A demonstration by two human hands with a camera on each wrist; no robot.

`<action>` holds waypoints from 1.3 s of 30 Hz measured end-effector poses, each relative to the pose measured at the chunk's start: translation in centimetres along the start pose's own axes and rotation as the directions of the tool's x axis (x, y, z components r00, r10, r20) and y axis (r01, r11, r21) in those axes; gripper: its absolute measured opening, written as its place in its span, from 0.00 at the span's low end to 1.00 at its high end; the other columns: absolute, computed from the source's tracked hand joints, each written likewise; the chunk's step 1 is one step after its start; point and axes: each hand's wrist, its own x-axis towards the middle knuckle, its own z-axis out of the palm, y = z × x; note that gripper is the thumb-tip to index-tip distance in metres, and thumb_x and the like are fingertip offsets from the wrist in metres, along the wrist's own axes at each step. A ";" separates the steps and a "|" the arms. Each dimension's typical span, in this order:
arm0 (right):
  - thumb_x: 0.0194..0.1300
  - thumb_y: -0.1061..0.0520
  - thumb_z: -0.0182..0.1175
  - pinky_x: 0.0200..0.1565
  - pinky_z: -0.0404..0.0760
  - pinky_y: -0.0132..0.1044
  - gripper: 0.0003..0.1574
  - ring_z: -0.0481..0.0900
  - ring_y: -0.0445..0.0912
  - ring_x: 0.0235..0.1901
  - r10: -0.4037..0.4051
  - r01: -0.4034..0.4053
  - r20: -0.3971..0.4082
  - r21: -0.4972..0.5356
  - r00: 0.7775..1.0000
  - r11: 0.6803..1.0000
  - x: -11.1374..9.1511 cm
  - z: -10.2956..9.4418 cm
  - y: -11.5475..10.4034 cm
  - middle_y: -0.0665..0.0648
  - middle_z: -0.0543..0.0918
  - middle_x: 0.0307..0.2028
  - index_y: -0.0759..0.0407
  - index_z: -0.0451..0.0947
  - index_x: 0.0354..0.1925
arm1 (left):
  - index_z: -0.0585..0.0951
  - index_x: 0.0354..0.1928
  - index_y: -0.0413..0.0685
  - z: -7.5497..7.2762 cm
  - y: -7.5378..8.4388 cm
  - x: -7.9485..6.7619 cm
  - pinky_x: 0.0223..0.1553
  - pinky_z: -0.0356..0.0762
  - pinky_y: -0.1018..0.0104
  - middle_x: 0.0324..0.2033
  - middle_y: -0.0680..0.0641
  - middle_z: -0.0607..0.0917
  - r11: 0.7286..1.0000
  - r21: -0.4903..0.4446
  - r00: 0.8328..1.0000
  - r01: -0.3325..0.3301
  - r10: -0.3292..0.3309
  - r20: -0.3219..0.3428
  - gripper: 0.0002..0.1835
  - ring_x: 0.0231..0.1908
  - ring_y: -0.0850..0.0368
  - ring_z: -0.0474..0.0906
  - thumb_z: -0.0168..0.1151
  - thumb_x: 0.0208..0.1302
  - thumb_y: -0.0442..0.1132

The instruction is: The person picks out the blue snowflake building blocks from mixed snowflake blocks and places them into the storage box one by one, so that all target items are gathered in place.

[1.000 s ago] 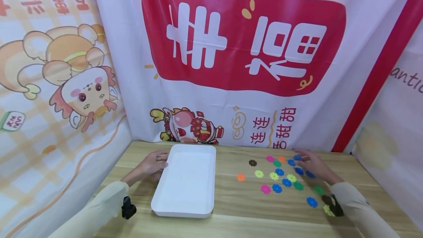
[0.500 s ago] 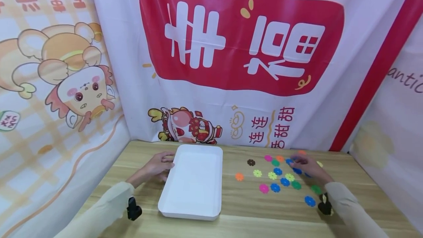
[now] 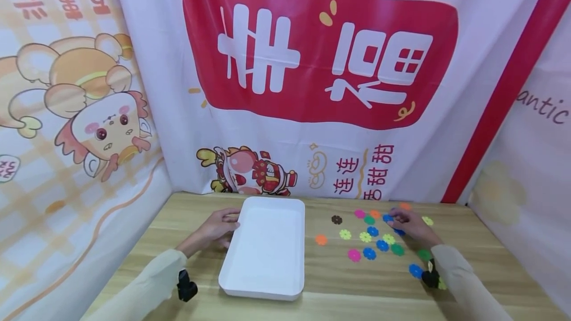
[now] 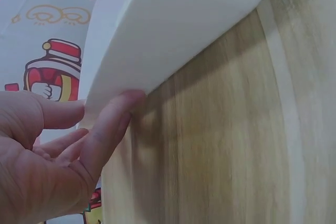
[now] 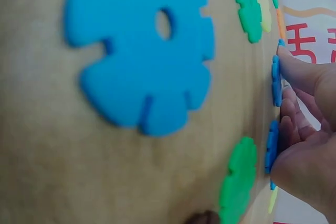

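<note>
My left hand (image 3: 219, 228) holds the white tray (image 3: 266, 293) at its left side, near the far end. In the left wrist view the thumb (image 4: 63, 114) lies at the tray rim, while another finger touches the outer wall lower down. Over on the right, my right hand (image 3: 413, 224) reaches into scattered flower-shaped plastic discs. Its thumb (image 5: 302, 72) and curled fingertips pinch at a blue disc (image 5: 281, 42), mostly hidden by the hand. Two more blue discs, one of them upper (image 5: 276, 80), stand out right beside the fingers.
Pink (image 3: 354, 255), brown (image 3: 336, 220), orange, green and yellow discs lie flat between the tray and the right hand. One large blue disc (image 5: 131, 51) is close to the right wrist camera. Printed cloth (image 3: 321, 162) hangs along the table's back edge (image 3: 321, 200).
The tray and my left hand have shifted right. My right hand has moved slightly left among the discs, uncovering an orange and a yellow one. The head view has turned a little.
</note>
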 end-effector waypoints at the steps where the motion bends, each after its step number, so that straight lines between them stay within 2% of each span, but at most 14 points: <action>1: 0.77 0.55 0.62 0.51 0.80 0.49 0.25 0.74 0.59 0.50 0.000 0.000 0.006 -0.001 1.000 1.000 0.2 0.0 -0.1 0.68 0.78 0.51 0.68 0.74 0.64 | 0.67 0.76 0.35 -0.1 0.0 -0.1 0.24 0.90 0.57 0.67 0.26 0.76 1.000 0.003 1.000 0.009 -0.009 -0.008 0.30 0.44 0.45 0.89 0.60 0.75 0.30; 4: 0.76 0.55 0.62 0.50 0.79 0.49 0.24 0.74 0.59 0.49 0.029 -0.029 0.013 0.005 1.000 1.000 0.8 0.1 -0.5 0.66 0.78 0.50 0.68 0.74 0.62 | 0.67 0.76 0.36 -0.1 0.1 -0.1 0.25 0.90 0.58 0.67 0.26 0.75 0.999 0.009 0.999 0.040 -0.040 -0.017 0.30 0.43 0.48 0.89 0.59 0.76 0.32; 9: 0.74 0.53 0.66 0.51 0.82 0.49 0.23 0.77 0.57 0.49 0.011 -0.011 0.022 -0.029 1.000 1.000 1.9 -0.1 -0.5 0.65 0.81 0.49 0.65 0.75 0.58 | 0.68 0.76 0.38 -0.1 0.2 -0.2 0.26 0.91 0.58 0.67 0.26 0.75 0.997 0.005 0.996 0.079 -0.079 -0.046 0.29 0.42 0.48 0.89 0.58 0.77 0.32; 12: 0.74 0.55 0.65 0.49 0.86 0.51 0.22 0.80 0.58 0.48 -0.056 0.057 0.032 -0.057 0.998 0.997 1.8 -0.7 -0.4 0.67 0.83 0.49 0.68 0.76 0.58 | 0.68 0.76 0.38 0.0 0.2 -0.2 0.25 0.90 0.58 0.67 0.26 0.76 0.997 -0.001 0.996 0.078 -0.078 -0.049 0.28 0.40 0.48 0.89 0.57 0.77 0.32; 16: 0.75 0.58 0.62 0.47 0.88 0.53 0.21 0.82 0.58 0.48 -0.087 0.090 0.046 -0.049 0.995 0.995 1.2 -1.7 -0.8 0.68 0.84 0.50 0.70 0.77 0.59 | 0.67 0.76 0.38 0.1 0.1 -0.3 0.24 0.90 0.58 0.67 0.27 0.75 0.998 -0.011 0.997 0.066 -0.067 -0.041 0.28 0.38 0.47 0.90 0.57 0.77 0.33; 20: 0.78 0.57 0.59 0.49 0.89 0.51 0.23 0.84 0.55 0.47 -0.036 0.034 0.059 0.027 0.998 0.999 0.7 -2.3 -1.3 0.68 0.85 0.51 0.69 0.76 0.63 | 0.68 0.76 0.37 0.2 0.0 -0.3 0.24 0.90 0.58 0.68 0.26 0.75 0.998 -0.007 0.997 0.062 -0.062 -0.046 0.28 0.40 0.48 0.90 0.57 0.78 0.33; 24: 0.81 0.55 0.56 0.52 0.90 0.51 0.27 0.87 0.54 0.47 -0.022 0.008 0.098 0.144 0.995 0.990 0.4 -2.7 -1.6 0.69 0.85 0.52 0.73 0.71 0.67 | 0.68 0.76 0.38 0.2 0.1 -0.4 0.24 0.90 0.58 0.68 0.27 0.76 0.997 0.008 0.996 0.071 -0.070 -0.057 0.28 0.41 0.48 0.89 0.57 0.78 0.33; 28: 0.83 0.55 0.52 0.57 0.88 0.56 0.30 0.87 0.60 0.53 -0.059 0.023 0.153 0.229 0.986 0.973 -0.5 -3.3 -2.0 0.72 0.85 0.56 0.76 0.67 0.70 | 0.68 0.77 0.41 0.4 0.6 0.0 0.26 0.90 0.58 0.67 0.28 0.77 0.996 0.035 0.996 0.080 -0.078 -0.051 0.28 0.39 0.50 0.89 0.57 0.78 0.34; 32: 0.83 0.56 0.52 0.62 0.84 0.59 0.31 0.86 0.60 0.56 -0.083 0.007 0.197 0.357 0.977 0.934 -1.3 -3.8 -2.6 0.70 0.85 0.58 0.78 0.65 0.71 | 0.67 0.77 0.41 0.6 1.1 0.3 0.26 0.90 0.58 0.66 0.28 0.77 0.996 0.044 0.997 0.072 -0.071 -0.038 0.29 0.39 0.51 0.89 0.56 0.78 0.34; 37: 0.82 0.57 0.55 0.67 0.81 0.57 0.29 0.87 0.54 0.56 -0.114 -0.055 0.270 0.546 0.956 0.836 -1.5 -3.2 -4.2 0.61 0.87 0.56 0.76 0.66 0.70 | 0.67 0.77 0.40 0.6 0.6 -0.1 0.24 0.90 0.58 0.65 0.27 0.78 0.996 0.035 0.996 0.076 -0.075 -0.038 0.29 0.35 0.49 0.89 0.56 0.78 0.32; 39: 0.82 0.57 0.55 0.69 0.78 0.57 0.30 0.86 0.53 0.58 -0.111 -0.080 0.291 0.572 0.950 0.816 -1.7 -2.8 -5.0 0.58 0.86 0.57 0.74 0.65 0.72 | 0.66 0.78 0.41 0.5 0.5 -0.3 0.23 0.89 0.59 0.65 0.27 0.78 0.996 0.028 0.996 0.084 -0.082 -0.038 0.29 0.32 0.50 0.89 0.56 0.78 0.33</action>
